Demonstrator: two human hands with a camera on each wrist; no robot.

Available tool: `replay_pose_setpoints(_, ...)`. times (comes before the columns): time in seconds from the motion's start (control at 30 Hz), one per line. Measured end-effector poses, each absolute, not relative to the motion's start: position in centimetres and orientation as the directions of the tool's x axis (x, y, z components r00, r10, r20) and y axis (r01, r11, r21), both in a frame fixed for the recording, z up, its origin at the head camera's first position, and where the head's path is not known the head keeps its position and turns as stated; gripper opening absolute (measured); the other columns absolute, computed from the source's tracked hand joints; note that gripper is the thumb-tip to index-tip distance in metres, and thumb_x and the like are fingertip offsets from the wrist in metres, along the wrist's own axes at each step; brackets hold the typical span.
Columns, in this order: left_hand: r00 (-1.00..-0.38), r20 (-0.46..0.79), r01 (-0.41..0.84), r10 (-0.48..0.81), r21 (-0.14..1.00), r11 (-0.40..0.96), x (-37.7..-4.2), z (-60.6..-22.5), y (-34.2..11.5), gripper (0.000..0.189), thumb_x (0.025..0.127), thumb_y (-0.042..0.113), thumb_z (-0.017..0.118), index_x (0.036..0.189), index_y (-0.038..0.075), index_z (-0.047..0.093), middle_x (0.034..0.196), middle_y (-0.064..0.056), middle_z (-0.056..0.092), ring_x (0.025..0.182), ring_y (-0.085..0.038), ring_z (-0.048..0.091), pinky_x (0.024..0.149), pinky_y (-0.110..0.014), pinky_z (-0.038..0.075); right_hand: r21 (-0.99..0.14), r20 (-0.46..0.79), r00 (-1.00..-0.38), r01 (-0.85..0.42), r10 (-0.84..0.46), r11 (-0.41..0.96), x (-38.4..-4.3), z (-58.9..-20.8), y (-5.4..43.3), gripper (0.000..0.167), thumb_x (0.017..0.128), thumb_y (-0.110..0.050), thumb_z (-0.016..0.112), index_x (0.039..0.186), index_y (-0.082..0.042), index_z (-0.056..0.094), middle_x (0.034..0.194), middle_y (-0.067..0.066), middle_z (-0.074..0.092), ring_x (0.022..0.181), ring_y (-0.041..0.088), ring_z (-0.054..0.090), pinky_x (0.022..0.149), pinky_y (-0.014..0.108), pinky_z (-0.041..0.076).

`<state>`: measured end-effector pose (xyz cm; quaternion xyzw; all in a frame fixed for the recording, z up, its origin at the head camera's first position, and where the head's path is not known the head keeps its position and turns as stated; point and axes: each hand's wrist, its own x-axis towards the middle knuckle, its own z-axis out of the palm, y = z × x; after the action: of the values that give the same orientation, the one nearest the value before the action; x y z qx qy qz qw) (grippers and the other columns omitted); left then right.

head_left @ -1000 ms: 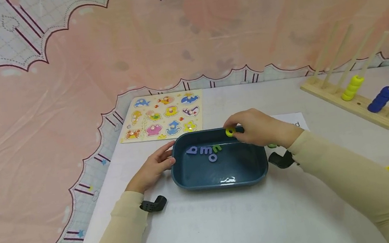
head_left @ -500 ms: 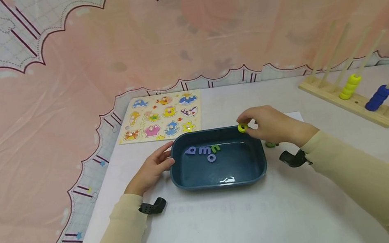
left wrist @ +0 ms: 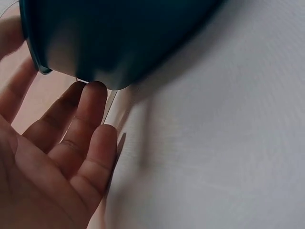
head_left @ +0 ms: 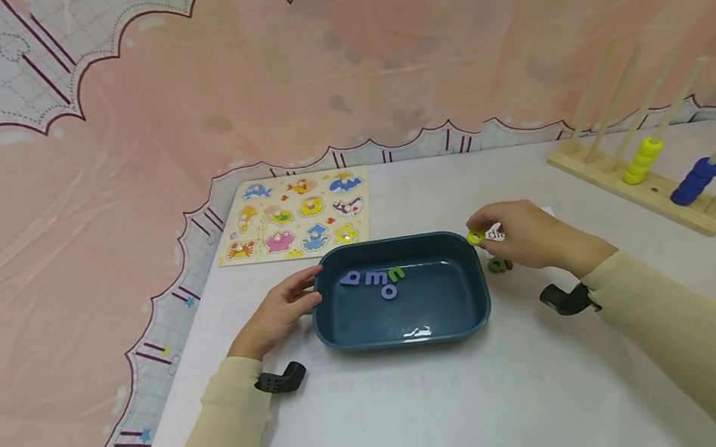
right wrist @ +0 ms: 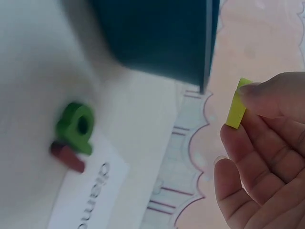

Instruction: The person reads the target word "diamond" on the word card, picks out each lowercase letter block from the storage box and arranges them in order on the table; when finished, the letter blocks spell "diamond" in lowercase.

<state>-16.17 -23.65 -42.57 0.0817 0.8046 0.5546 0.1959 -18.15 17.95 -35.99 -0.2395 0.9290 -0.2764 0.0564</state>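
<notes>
From the head, the right hand pinches a little yellow piece between thumb and finger. The yellow piece is bright and round like a ring, up by the far right corner of the dark blue tray. The left hand is loose and a bit bent, touching the left end of the tray. Four letters lie inside, three purple and one green. A green letter sits outside, just right of the tray.

From the left wrist, the left fingers are spread and softly bent against the tray's end, not squeezing it.

From the right wrist, the yellow piece shows its edge, like a flat, smooth, yellow-green strip. The thumb presses it to the fingertips, apart from the tray. Below, a red-brown bit touches the green letter by a white paper with black print.
</notes>
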Motion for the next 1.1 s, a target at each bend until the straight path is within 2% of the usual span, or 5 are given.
replay_pose_setpoints(0.4, -0.883, -0.233, -0.082, 0.408, 0.931, 0.355, -16.3, -42.5, -23.9, 0.063, 0.098, 0.011, 0.064, 0.154, 0.006, 0.034, 0.156, -0.022, 0.034, 0.128, -0.040, 0.048, 0.107, -0.051, 0.041, -0.541, 0.044, -0.899, -0.389, -0.437, 0.745, -17.8, -37.2, 20.7, 0.030, 0.092, -0.006, 0.067, 0.120, 0.005, 0.065, 0.114, 0.017, 0.069, 0.106, 0.033, 0.063, 0.092, 0.052, 0.052)
replay_pose_setpoints(0.67, -0.877, -0.236, -0.081, 0.419, 0.932, 0.354, -16.4, -42.4, -23.8, 0.065, 0.097, 0.011, 0.065, 0.154, 0.009, 0.035, 0.156, -0.019, 0.035, 0.125, -0.039, 0.050, 0.103, -0.049, 0.045, -0.557, 0.026, -0.920, -0.337, -0.390, 0.759, -17.1, -38.2, 22.8, 0.029, 0.093, -0.007, 0.066, 0.120, 0.005, 0.065, 0.113, 0.018, 0.069, 0.105, 0.034, 0.062, 0.091, 0.052, 0.051)
replay_pose_setpoints(1.1, -0.880, -0.212, -0.043, 0.426, 0.927, 0.372, -16.8, -42.2, -23.4, 0.066, 0.095, 0.006, 0.067, 0.153, 0.005, 0.037, 0.148, -0.021, 0.043, 0.110, -0.031, 0.055, 0.091, -0.031, 0.052, -0.574, -0.012, -0.939, -0.276, -0.345, 0.771, -16.6, -39.2, 24.4, 0.032, 0.094, -0.009, 0.067, 0.122, 0.006, 0.064, 0.117, 0.022, 0.067, 0.107, 0.037, 0.062, 0.091, 0.054, 0.051)
